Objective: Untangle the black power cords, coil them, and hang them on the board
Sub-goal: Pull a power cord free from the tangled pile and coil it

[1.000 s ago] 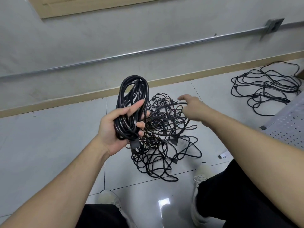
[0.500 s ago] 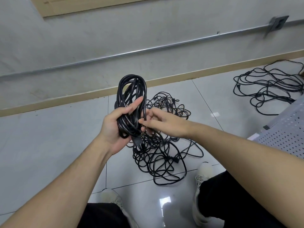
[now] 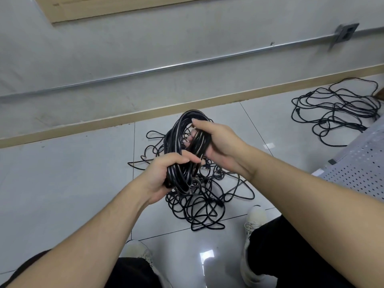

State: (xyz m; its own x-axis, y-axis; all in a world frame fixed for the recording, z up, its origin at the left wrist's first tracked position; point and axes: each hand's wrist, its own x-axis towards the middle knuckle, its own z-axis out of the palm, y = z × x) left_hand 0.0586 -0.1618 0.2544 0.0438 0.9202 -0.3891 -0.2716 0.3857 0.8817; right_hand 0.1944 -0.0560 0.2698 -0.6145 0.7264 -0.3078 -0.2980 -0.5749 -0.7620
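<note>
- Coiled cord bundle [image 3: 182, 154]: black sheathing that looks like rubber or plastic, smooth, with a faint sheen along its strands.
- Floor tiles [image 3: 62, 183]: pale grey, glossy, mirroring a ceiling light.
- Wall [image 3: 145, 42]: grey, matt, scuffed.
- Conduit pipe [image 3: 166, 68]: bright, smooth metal.
- Skirting strip [image 3: 83, 126]: tan, wood-look, matt.
- Perforated panel [image 3: 357, 173]: grey-white, matt, dotted with holes.
- Shoes [image 3: 254, 220]: off-white cloth.
</note>
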